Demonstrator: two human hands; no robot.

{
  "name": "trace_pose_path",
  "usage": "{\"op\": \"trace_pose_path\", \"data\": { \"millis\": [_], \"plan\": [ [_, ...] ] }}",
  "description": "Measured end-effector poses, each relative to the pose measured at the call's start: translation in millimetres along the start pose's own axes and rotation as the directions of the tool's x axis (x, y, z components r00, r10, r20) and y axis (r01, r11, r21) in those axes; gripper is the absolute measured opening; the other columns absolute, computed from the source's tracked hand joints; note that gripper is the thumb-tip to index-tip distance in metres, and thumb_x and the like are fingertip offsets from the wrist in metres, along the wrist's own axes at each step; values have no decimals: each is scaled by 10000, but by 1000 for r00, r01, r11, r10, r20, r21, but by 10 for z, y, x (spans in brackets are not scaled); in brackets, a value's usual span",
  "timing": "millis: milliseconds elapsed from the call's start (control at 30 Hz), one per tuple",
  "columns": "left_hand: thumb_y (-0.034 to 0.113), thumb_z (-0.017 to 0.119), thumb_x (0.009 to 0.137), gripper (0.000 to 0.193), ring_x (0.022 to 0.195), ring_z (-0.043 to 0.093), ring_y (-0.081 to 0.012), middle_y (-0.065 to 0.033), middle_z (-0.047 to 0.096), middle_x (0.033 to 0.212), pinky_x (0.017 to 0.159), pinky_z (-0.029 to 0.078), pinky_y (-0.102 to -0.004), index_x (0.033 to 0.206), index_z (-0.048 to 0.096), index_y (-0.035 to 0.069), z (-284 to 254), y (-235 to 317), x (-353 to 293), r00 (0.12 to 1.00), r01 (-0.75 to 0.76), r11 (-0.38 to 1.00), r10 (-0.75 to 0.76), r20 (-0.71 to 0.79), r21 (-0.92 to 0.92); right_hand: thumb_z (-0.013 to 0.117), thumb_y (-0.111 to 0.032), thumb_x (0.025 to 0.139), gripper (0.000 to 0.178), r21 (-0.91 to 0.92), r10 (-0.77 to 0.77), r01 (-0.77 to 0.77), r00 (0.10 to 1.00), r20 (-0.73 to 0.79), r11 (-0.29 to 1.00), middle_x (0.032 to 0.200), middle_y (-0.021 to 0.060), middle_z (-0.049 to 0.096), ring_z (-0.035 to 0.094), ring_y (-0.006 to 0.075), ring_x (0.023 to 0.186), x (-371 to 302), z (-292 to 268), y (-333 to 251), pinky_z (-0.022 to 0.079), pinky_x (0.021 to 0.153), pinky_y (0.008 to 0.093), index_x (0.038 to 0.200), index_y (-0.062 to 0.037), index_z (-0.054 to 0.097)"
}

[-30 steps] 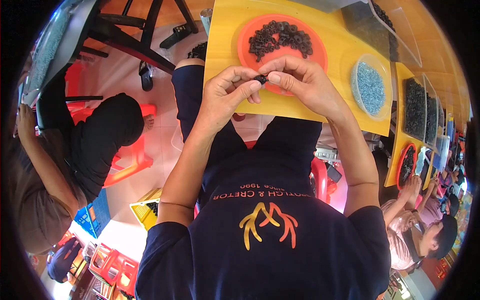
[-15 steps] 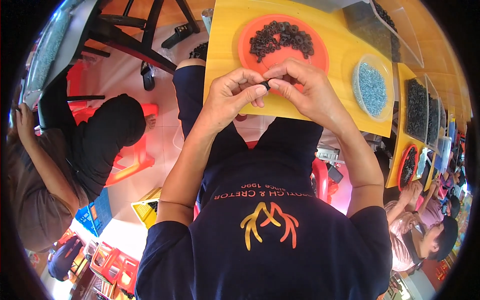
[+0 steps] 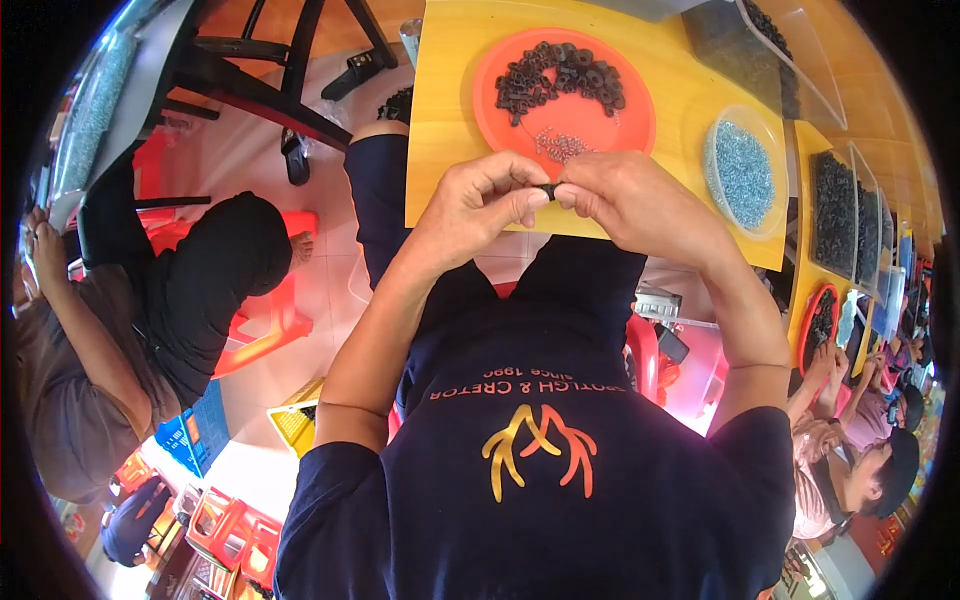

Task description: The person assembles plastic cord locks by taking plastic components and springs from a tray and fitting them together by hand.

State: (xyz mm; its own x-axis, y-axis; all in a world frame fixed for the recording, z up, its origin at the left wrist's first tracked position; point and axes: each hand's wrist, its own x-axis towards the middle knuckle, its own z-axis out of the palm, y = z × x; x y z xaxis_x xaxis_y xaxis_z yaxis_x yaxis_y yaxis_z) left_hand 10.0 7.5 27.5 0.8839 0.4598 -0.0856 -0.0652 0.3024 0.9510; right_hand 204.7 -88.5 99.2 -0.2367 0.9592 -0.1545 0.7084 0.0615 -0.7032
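Between my two hands, just over the near edge of the yellow table [image 3: 450, 90], is a small black part [image 3: 549, 190]. My left hand [image 3: 492, 200] pinches its left side between thumb and fingers. Thumb and forefinger of my right hand [image 3: 630, 200] close on its other side, hiding most of it. Right behind my hands lies a round orange-red tray [image 3: 635, 125]. Black ring-like parts [image 3: 560, 80] are heaped along its far half, and small silvery metal pieces [image 3: 562, 145] lie in its near half.
A clear round tub of small bluish-silver pieces [image 3: 742, 170] stands right of the tray. Transparent bins [image 3: 740, 50] of black parts sit at the far right, with another red tray [image 3: 818, 325] beyond. A co-worker in dark clothes [image 3: 110, 330] sits at the left; others work at the right.
Both hands have come slightly nearer to me, uncovering the silvery pieces in the tray. My right hand has turned over, palm more downward, with the black part still between the fingertips.
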Motion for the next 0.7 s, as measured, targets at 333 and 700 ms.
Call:
{"op": "trace_pose_path", "data": {
  "millis": [333, 700],
  "plan": [
    [37, 645, 921, 96, 706, 573, -70, -19, 649, 838, 645, 476, -220, 1002, 642, -13, -18, 49, 145, 992, -98, 976, 110, -56, 195, 607, -203, 925, 245, -147, 15, -61, 955, -296, 987, 698, 204, 631, 633, 385, 646, 96, 179, 72, 490, 566, 460, 805, 10, 626],
    [93, 694, 887, 178, 908, 605, -128, -71, 649, 1032, 809, 490, -272, 1045, 660, 19, -176, 94, 179, 979, -195, 945, 203, -3, 263, 554, -456, 987, 394, 662, 202, -249, 968, 148, 707, 933, 7, 651, 606, 86, 808, 102, 26, 172, 513, 669, 251, 1063, -83, 657]
  ]
}}
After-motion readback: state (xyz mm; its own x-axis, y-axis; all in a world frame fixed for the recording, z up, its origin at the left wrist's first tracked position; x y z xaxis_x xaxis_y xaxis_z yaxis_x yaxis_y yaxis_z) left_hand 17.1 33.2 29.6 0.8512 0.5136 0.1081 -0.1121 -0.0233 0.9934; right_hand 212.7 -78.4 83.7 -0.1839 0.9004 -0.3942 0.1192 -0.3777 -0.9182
